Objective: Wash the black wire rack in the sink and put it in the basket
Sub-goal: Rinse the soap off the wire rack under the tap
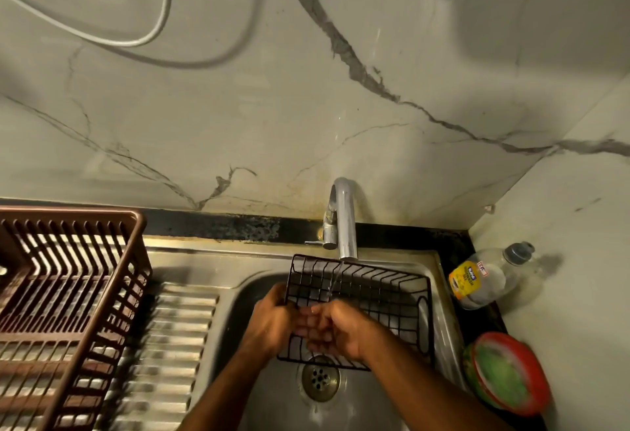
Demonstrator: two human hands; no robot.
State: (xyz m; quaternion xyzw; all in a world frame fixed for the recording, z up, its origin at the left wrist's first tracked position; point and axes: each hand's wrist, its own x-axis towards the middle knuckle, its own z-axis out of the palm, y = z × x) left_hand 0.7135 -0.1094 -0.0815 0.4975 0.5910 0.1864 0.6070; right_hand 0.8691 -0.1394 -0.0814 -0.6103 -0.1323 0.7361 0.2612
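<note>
While both hands (269, 320) (335, 326) grasp the rack (375, 294), the bottle (484, 277) label stays unreadable.

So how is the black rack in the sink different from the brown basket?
The black wire rack is thin metal wire; the brown basket looks like thicker plastic slats. The rack is held tilted under running water by the left hand, with the right hand on it; the basket sits level beside the sink, untouched. The rack looks smaller. Both are open grids that water runs through.
</note>
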